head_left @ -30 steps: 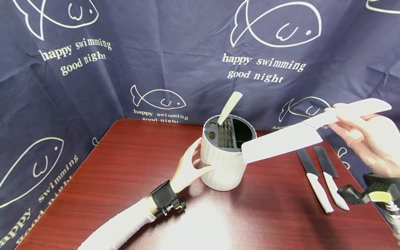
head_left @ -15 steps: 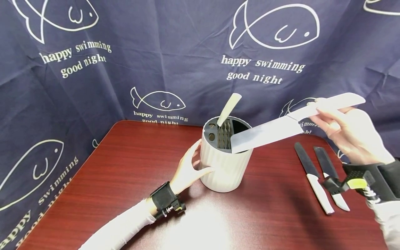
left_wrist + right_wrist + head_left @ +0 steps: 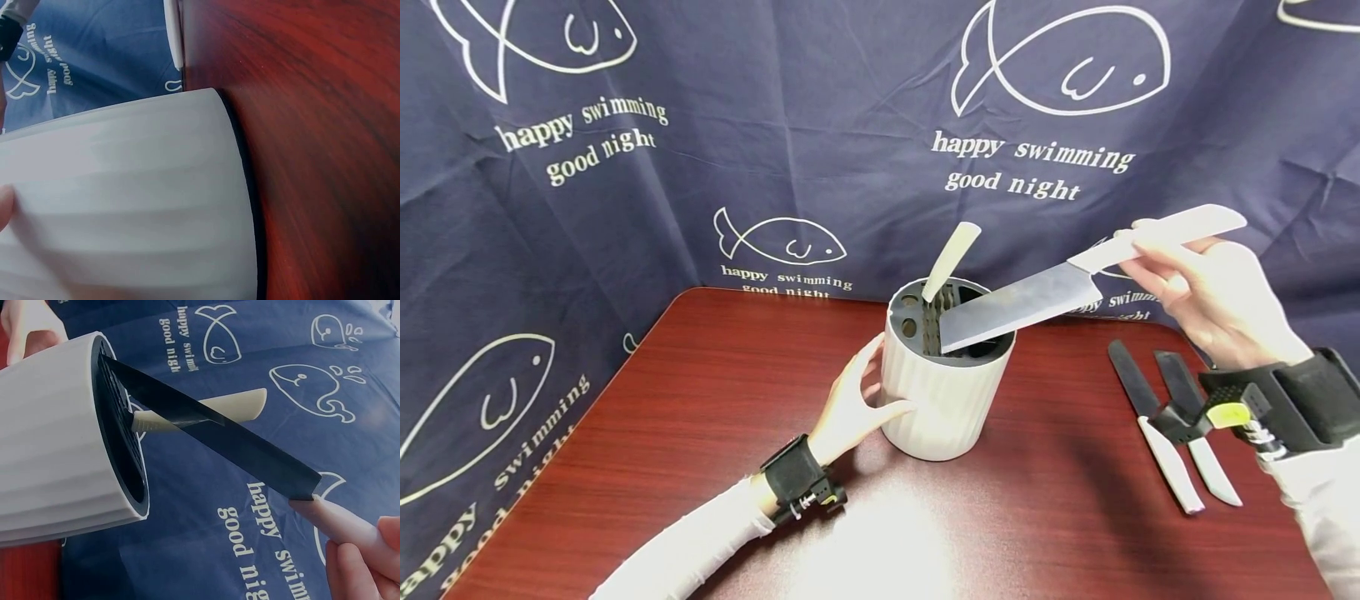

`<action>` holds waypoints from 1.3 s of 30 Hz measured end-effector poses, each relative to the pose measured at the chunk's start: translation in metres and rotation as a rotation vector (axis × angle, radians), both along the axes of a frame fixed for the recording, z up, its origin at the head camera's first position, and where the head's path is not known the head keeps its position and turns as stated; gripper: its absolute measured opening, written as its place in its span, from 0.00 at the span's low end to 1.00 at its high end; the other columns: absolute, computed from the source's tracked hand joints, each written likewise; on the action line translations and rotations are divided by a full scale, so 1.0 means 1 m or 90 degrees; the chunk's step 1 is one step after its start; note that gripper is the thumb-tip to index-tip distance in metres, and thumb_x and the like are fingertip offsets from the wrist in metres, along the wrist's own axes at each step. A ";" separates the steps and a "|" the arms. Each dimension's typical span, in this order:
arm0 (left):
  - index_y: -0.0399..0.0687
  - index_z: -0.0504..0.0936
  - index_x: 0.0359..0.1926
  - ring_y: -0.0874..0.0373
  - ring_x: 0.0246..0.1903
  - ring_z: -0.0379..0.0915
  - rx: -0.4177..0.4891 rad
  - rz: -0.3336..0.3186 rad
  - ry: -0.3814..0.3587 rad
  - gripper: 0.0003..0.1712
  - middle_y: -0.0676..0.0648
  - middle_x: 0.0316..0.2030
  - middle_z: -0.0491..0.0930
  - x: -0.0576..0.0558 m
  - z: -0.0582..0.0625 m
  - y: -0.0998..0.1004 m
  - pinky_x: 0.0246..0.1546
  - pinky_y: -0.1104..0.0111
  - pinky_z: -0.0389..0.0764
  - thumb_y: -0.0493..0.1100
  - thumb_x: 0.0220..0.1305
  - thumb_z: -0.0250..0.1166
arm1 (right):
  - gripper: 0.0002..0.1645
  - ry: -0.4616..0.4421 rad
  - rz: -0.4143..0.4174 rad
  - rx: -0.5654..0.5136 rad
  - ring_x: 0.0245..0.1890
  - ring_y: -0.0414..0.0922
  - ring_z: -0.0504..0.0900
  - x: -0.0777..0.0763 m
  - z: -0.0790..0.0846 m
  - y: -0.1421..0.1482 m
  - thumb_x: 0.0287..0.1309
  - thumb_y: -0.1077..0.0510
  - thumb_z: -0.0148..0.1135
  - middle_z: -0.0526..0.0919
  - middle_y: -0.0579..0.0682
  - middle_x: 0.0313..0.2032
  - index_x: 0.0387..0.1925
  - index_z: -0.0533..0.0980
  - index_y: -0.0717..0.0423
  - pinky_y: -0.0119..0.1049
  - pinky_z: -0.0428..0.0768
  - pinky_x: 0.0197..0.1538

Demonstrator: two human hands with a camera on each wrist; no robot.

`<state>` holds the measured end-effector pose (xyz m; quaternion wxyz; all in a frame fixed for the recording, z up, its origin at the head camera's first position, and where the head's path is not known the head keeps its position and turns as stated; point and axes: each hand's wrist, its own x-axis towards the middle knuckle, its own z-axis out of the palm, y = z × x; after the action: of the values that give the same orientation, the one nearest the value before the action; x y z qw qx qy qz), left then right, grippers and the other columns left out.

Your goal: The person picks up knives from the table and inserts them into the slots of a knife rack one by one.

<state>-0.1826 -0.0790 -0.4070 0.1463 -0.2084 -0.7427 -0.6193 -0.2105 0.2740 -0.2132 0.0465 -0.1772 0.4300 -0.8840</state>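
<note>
A white ribbed knife holder [image 3: 942,408] stands upright on the table, with a dark slotted top. My left hand [image 3: 850,408] holds its left side, thumb across the front and fingers round the back. In the right hand [image 3: 1202,292] I grip the white handle of a broad-bladed kitchen knife [image 3: 1022,308]. Its blade slants down to the left, and the tip is at the slotted top; in the right wrist view the knife [image 3: 219,434] meets the slots there. Another knife's cream handle [image 3: 952,260] sticks up from the slots, its blade hidden inside.
Two knives lie side by side at the right of the table: one knife [image 3: 1168,462] and a second knife [image 3: 1216,475], partly covered by the right wrist camera. A dark blue fish-print cloth [image 3: 865,125] hangs behind the red-brown table [image 3: 760,358].
My right hand has moved left with the knife, bringing the blade tip from beside the holder's rim to over its slots. The left hand and the holder have stayed put.
</note>
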 end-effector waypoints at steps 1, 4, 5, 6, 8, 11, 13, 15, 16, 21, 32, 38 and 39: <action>0.45 0.60 0.72 0.44 0.63 0.66 -0.001 0.000 0.002 0.55 0.38 0.64 0.68 0.000 0.000 0.000 0.57 0.56 0.77 0.32 0.44 0.79 | 0.18 0.005 -0.005 0.005 0.47 0.50 0.84 0.000 0.000 -0.001 0.64 0.79 0.45 0.86 0.59 0.43 0.44 0.81 0.71 0.39 0.82 0.54; 0.45 0.60 0.72 0.44 0.63 0.66 0.002 -0.001 0.003 0.55 0.38 0.64 0.68 0.000 0.000 0.000 0.57 0.55 0.77 0.32 0.44 0.78 | 0.17 0.010 -0.022 0.021 0.46 0.49 0.84 -0.001 0.003 -0.005 0.64 0.78 0.47 0.86 0.58 0.42 0.44 0.81 0.70 0.39 0.82 0.53; 0.45 0.60 0.72 0.44 0.63 0.66 0.003 -0.001 0.001 0.55 0.38 0.64 0.68 -0.001 0.000 0.000 0.58 0.56 0.77 0.32 0.44 0.78 | 0.17 0.012 -0.024 0.021 0.46 0.49 0.84 -0.001 0.003 -0.006 0.63 0.79 0.47 0.86 0.58 0.42 0.44 0.81 0.70 0.39 0.82 0.53; 0.45 0.60 0.72 0.44 0.63 0.66 0.005 -0.001 0.000 0.55 0.38 0.64 0.68 -0.001 0.000 0.000 0.58 0.55 0.77 0.32 0.44 0.78 | 0.17 0.016 -0.025 0.023 0.46 0.49 0.84 -0.001 0.004 -0.007 0.63 0.79 0.47 0.86 0.58 0.41 0.43 0.81 0.70 0.39 0.82 0.53; 0.45 0.60 0.72 0.44 0.63 0.66 0.008 -0.003 -0.003 0.54 0.38 0.64 0.67 -0.001 0.000 0.000 0.58 0.55 0.77 0.31 0.44 0.78 | 0.17 0.021 -0.026 0.024 0.46 0.49 0.84 -0.001 0.006 -0.009 0.63 0.79 0.47 0.86 0.57 0.41 0.44 0.81 0.70 0.39 0.82 0.53; 0.45 0.60 0.72 0.44 0.64 0.66 0.013 -0.005 -0.004 0.54 0.39 0.64 0.67 -0.001 0.001 0.001 0.58 0.55 0.77 0.31 0.45 0.78 | 0.17 0.025 -0.033 0.023 0.45 0.48 0.84 -0.001 0.009 -0.012 0.62 0.79 0.48 0.86 0.58 0.41 0.43 0.81 0.70 0.39 0.82 0.52; 0.45 0.60 0.72 0.44 0.64 0.65 0.015 -0.007 -0.004 0.54 0.39 0.65 0.67 0.000 0.002 0.001 0.58 0.54 0.77 0.31 0.45 0.78 | 0.17 0.022 -0.044 0.029 0.44 0.48 0.84 -0.001 0.011 -0.013 0.62 0.79 0.49 0.86 0.57 0.41 0.43 0.82 0.70 0.39 0.83 0.51; 0.45 0.60 0.72 0.44 0.64 0.65 0.016 -0.008 -0.005 0.54 0.39 0.65 0.66 0.000 0.002 0.001 0.57 0.54 0.77 0.31 0.45 0.78 | 0.16 0.021 -0.054 0.035 0.42 0.47 0.85 -0.001 0.013 -0.016 0.61 0.80 0.50 0.86 0.57 0.40 0.42 0.82 0.70 0.39 0.84 0.50; 0.45 0.59 0.72 0.44 0.64 0.65 0.016 -0.008 -0.006 0.55 0.39 0.65 0.66 0.000 0.002 0.002 0.57 0.54 0.77 0.31 0.45 0.78 | 0.16 0.022 -0.058 0.039 0.41 0.47 0.85 -0.001 0.014 -0.017 0.61 0.80 0.50 0.86 0.56 0.40 0.42 0.82 0.70 0.39 0.84 0.49; 0.46 0.60 0.72 0.45 0.64 0.65 0.012 -0.005 -0.012 0.55 0.40 0.66 0.66 0.000 0.002 0.002 0.57 0.54 0.77 0.31 0.44 0.78 | 0.16 0.052 -0.071 0.056 0.40 0.48 0.86 0.001 0.019 -0.023 0.59 0.81 0.51 0.86 0.57 0.41 0.43 0.81 0.71 0.40 0.84 0.47; 0.46 0.59 0.72 0.44 0.64 0.65 0.010 -0.002 -0.006 0.55 0.39 0.66 0.66 0.000 0.002 0.001 0.57 0.53 0.78 0.31 0.45 0.78 | 0.13 0.133 -0.152 0.119 0.36 0.47 0.87 0.001 0.035 -0.048 0.53 0.80 0.60 0.87 0.60 0.38 0.41 0.80 0.73 0.37 0.84 0.43; 0.46 0.59 0.72 0.44 0.64 0.65 0.009 -0.002 -0.005 0.54 0.39 0.66 0.66 0.001 0.002 0.000 0.57 0.54 0.78 0.31 0.45 0.77 | 0.14 0.167 -0.153 0.122 0.36 0.46 0.87 0.000 0.040 -0.057 0.51 0.79 0.62 0.87 0.60 0.36 0.42 0.79 0.73 0.38 0.84 0.43; 0.45 0.59 0.72 0.43 0.64 0.65 0.010 -0.003 -0.004 0.54 0.39 0.66 0.66 0.001 0.002 0.000 0.57 0.54 0.78 0.31 0.45 0.77 | 0.14 0.171 -0.153 0.121 0.36 0.46 0.87 0.000 0.040 -0.058 0.51 0.79 0.62 0.87 0.60 0.36 0.41 0.79 0.73 0.38 0.84 0.43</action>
<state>-0.1817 -0.0785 -0.4054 0.1442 -0.2069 -0.7380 -0.6258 -0.2110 0.2162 -0.1735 -0.1003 -0.2359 0.5316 -0.8073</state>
